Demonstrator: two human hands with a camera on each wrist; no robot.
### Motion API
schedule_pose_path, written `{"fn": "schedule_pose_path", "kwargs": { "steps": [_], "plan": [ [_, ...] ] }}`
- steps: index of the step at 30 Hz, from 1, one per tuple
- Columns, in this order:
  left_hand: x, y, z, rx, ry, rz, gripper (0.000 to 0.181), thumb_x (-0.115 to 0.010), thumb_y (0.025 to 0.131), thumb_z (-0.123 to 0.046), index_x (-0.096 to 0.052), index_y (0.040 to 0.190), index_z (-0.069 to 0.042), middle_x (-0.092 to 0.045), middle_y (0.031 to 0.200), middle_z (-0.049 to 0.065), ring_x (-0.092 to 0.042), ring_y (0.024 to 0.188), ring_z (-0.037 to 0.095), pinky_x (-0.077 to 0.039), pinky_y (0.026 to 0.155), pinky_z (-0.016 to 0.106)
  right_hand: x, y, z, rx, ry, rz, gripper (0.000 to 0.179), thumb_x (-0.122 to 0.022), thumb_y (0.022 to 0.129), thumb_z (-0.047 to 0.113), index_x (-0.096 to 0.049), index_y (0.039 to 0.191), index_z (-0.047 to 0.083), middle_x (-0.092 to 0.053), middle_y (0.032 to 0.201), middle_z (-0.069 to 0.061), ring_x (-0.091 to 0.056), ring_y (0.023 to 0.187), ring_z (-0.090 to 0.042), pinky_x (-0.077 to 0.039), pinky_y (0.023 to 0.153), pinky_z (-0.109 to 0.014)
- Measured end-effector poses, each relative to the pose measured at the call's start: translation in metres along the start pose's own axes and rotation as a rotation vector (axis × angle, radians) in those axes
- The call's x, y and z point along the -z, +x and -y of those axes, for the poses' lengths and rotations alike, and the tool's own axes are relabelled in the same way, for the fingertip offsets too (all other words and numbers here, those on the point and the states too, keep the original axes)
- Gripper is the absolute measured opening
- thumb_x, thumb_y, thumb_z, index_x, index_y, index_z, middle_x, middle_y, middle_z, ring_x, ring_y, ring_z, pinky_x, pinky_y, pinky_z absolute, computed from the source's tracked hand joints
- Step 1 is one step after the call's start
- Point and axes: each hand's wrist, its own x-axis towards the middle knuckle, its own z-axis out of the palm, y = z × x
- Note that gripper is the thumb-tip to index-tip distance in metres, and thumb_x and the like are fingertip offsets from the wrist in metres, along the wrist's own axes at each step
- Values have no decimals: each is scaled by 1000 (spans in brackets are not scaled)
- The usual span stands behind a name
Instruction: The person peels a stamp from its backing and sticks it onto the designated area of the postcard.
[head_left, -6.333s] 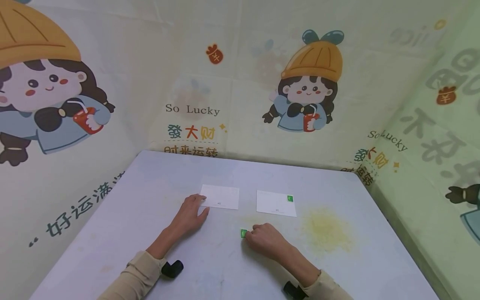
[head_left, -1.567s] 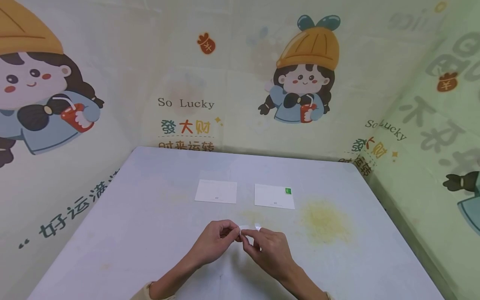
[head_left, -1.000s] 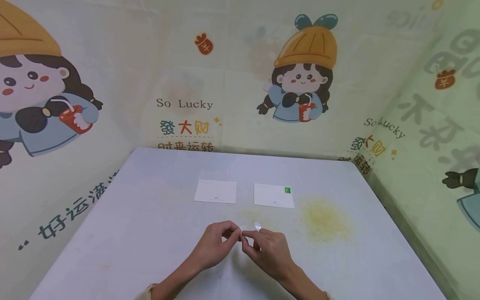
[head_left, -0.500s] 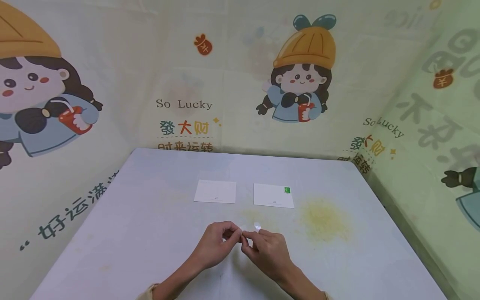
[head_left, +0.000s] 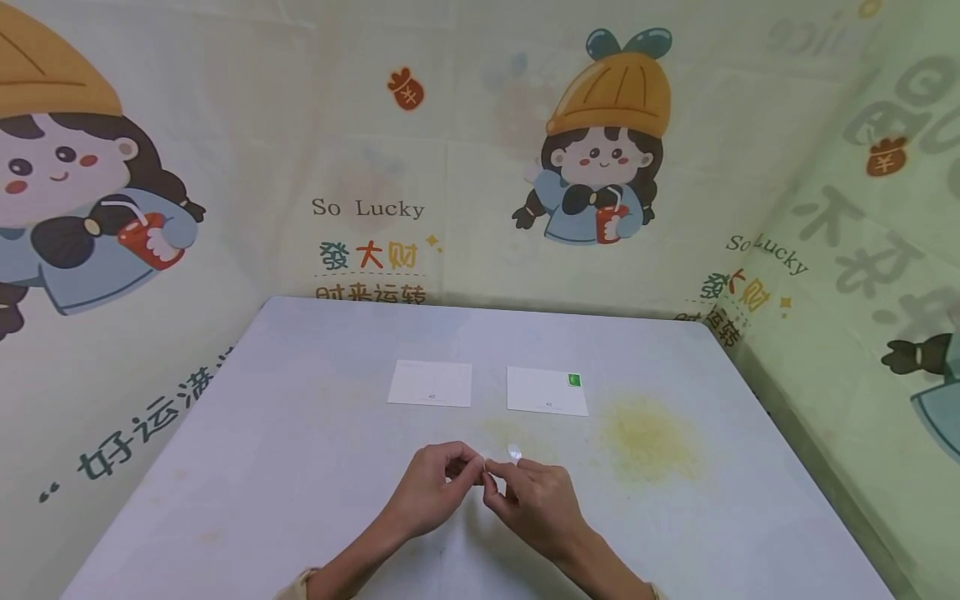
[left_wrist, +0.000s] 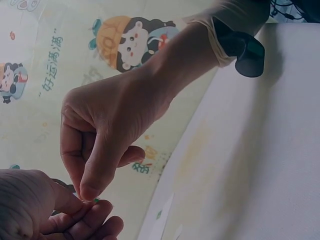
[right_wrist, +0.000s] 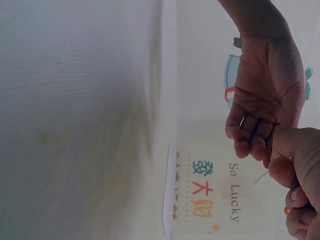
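Note:
My left hand [head_left: 431, 492] and right hand [head_left: 536, 504] meet fingertip to fingertip above the near middle of the table. Between them they pinch a small green stamp, almost wholly covered by fingers. Only a speck of the green stamp [left_wrist: 96, 200] shows in the left wrist view. A shiny, clear scrap [head_left: 514, 452] sticks up just beyond my right fingers; whether it is part of the stamp's film I cannot tell. Farther back lie two white cards: the left card [head_left: 430, 383] is plain, while the right card [head_left: 546, 393] bears a green stamp [head_left: 574, 380] in its upper right corner.
The white table [head_left: 247, 467] has a yellow stain [head_left: 651, 437] to the right of my hands. A printed cloth wall [head_left: 480, 167] stands along its back and sides.
Earlier, my left hand rested at the left card and my right fingers touched a green stamp on the table. Both hands have since come together around it. Over the last second they barely move.

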Motion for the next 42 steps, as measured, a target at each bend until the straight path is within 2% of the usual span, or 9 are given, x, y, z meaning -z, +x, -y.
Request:
{"fn": "schedule_pose_path", "kwargs": {
  "steps": [9,19,25,29,32,38,42],
  "plan": [
    [1,-1,0,4,8,-5,16,-62,103,-18,-75,99,-9,-74,84,-6,-72,77,20,-53,70,25,0,-1,-1,-10,54,22,26,-83,69,2,-81,95,4,-67,59,7,-41,49,6,-35,51,-3],
    [1,-2,1,-6,6,-1,18,-61,104,-20,-75,99,-9,-73,83,-7,-72,77,17,-54,71,25,1,0,0,-14,40,15,24,-84,68,1,-82,92,4,-73,66,6,-42,49,6,-35,50,-3],
    [-1,-1,0,-8,3,-8,17,-62,103,-17,-75,97,-9,-73,82,-7,-72,77,17,-53,70,24,0,0,0,25,5,-15,23,-83,68,1,-81,91,3,-74,67,4,-42,47,5,-32,49,-1],
    [-1,-1,-2,-7,3,-12,17,-62,103,-17,-76,95,-10,-73,81,-8,-72,74,17,-51,68,24,0,0,-1,42,-30,-13,13,-75,79,6,-81,90,2,-74,68,2,-42,47,4,-32,49,-1],
    [-2,-1,-2,-8,8,-15,17,-62,102,-16,-76,95,-10,-73,80,-7,-71,73,16,-51,67,24,0,0,-1,46,-43,-2,14,-71,85,10,-80,91,2,-74,68,1,-42,46,3,-33,49,-2],
    [-2,0,-2,-5,13,-18,17,-62,102,-16,-75,94,-10,-73,80,-7,-71,74,16,-52,66,24,1,1,0,69,-61,-7,22,-82,71,5,-80,93,3,-74,66,1,-43,47,4,-34,49,-2],
    [-2,0,-2,-6,6,-17,17,-62,102,-16,-75,94,-10,-73,80,-7,-72,75,17,-51,65,24,1,0,-1,49,-50,6,18,-81,74,6,-81,92,3,-75,69,1,-44,47,3,-34,49,-3]
  ]
}}
